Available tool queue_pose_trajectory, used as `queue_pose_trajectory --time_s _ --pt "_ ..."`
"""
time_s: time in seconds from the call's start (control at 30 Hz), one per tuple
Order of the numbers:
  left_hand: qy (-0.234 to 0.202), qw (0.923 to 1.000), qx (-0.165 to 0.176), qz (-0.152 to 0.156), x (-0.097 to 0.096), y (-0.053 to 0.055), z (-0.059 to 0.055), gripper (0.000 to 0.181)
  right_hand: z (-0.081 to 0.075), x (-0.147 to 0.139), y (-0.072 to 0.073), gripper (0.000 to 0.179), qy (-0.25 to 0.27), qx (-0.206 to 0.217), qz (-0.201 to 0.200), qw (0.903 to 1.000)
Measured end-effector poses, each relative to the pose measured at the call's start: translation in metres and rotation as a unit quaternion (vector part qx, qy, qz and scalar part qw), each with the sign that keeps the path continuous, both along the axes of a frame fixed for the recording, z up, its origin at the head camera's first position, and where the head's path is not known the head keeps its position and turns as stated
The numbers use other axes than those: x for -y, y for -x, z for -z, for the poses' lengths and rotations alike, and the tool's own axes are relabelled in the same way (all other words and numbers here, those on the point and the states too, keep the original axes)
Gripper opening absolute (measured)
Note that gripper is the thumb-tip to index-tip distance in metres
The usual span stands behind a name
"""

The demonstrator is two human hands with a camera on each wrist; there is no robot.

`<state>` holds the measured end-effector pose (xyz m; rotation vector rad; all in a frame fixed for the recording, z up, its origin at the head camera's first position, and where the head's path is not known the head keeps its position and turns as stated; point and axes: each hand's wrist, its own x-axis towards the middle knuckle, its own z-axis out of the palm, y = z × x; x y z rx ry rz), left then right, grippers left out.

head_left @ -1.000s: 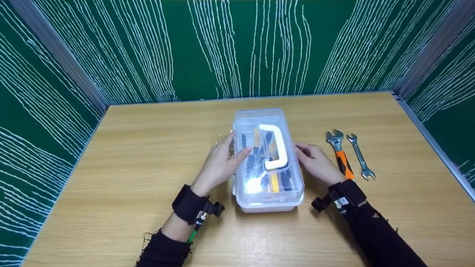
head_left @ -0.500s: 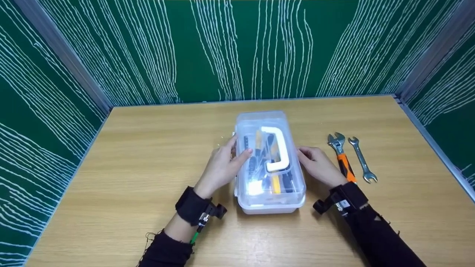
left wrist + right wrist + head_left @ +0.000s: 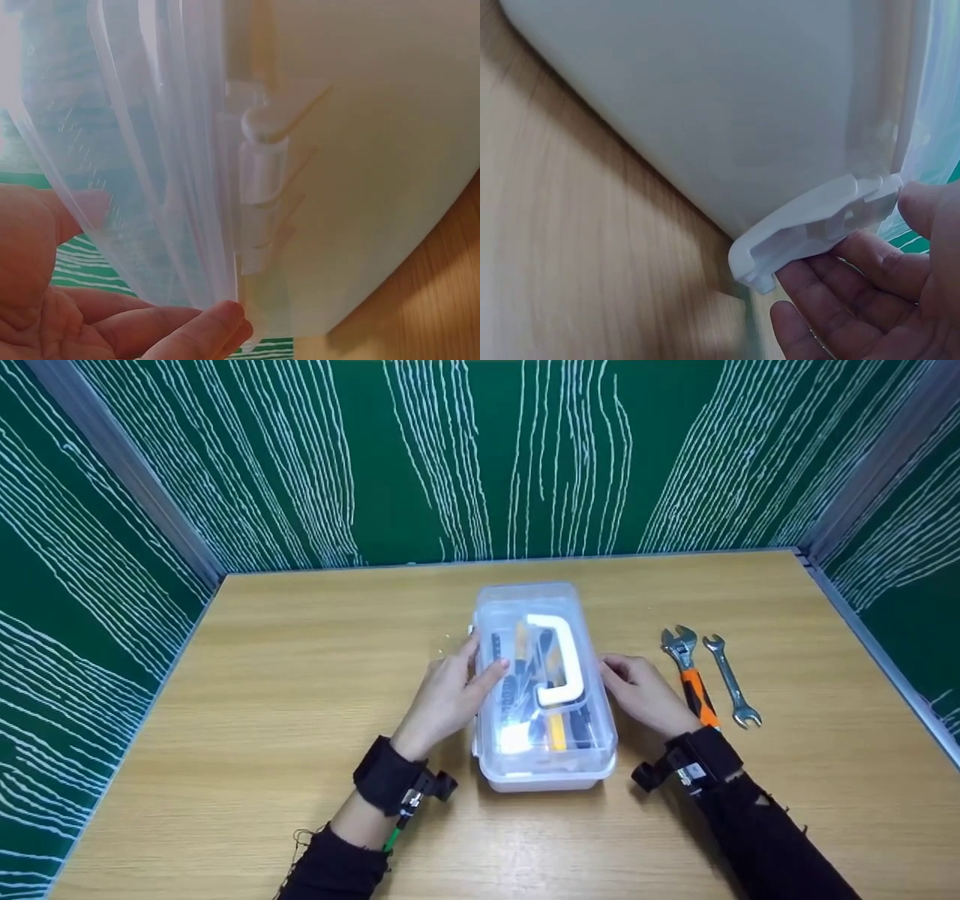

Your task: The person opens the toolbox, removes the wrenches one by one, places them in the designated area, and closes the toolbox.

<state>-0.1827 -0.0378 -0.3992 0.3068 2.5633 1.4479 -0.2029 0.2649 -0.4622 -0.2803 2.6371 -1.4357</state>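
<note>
A lidded plastic toolbox (image 3: 544,769) with a clear top and a white handle (image 3: 574,660) stands on the table; tools show dimly through the lid. My left hand (image 3: 446,690) holds its left side, thumb on the lid and fingers along the hinge side, near the white hinge (image 3: 262,172). At the opposite side, my right hand (image 3: 645,690) holds a white latch (image 3: 802,225). In the right wrist view this latch juts out from the box wall, with the thumb at its upper end and fingers behind it. The head view hides the latch.
Right of the box lie an adjustable wrench (image 3: 694,682) with an orange and black grip and a double open-ended wrench (image 3: 731,681). Green panels with white lines (image 3: 495,465) border the wooden table (image 3: 300,660) at the back and sides.
The view shifts slightly between the frames. Both hands keep their places at the toolbox, and the lid stays down.
</note>
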Motion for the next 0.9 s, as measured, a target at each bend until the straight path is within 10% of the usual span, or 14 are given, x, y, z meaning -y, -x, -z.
queue_pose_trajectory --time_s 0.6,0.9 --pt "0.003 0.9999 -0.001 -0.012 -0.003 0.0 0.001 0.08 -0.008 -0.012 0.003 0.046 -0.045 0.007 0.005 0.999" --pt "0.005 0.9998 0.011 -0.015 -0.001 0.002 0.001 0.079 -0.034 -0.027 0.002 0.053 0.05 0.075 0.014 0.9958"
